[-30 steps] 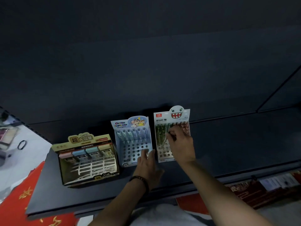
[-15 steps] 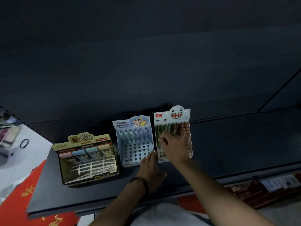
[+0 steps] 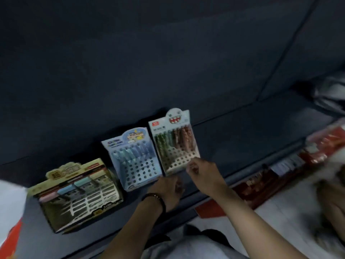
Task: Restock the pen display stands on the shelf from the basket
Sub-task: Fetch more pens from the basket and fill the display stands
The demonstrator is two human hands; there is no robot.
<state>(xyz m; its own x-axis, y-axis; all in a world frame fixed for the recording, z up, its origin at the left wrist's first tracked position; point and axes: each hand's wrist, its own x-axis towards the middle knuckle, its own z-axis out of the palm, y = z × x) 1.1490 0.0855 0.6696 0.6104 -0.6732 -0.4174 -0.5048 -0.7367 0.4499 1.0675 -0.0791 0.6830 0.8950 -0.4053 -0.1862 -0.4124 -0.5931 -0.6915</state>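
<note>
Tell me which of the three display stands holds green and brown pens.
The rightmost stand, with the toothy monster face on top. The middle stand holds bluish pens; the left one is a yellow box.

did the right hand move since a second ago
Yes. The right hand drew back from the pen rows of the monster stand toward its near right corner.

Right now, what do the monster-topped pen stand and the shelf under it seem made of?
The monster-topped pen stand: likely printed card, smooth finish: flat die-cut header, punched round holes. The shelf: perhaps painted metal, matte dark grey: even surface, straight front lip. Blur leaves both uncertain.
</note>
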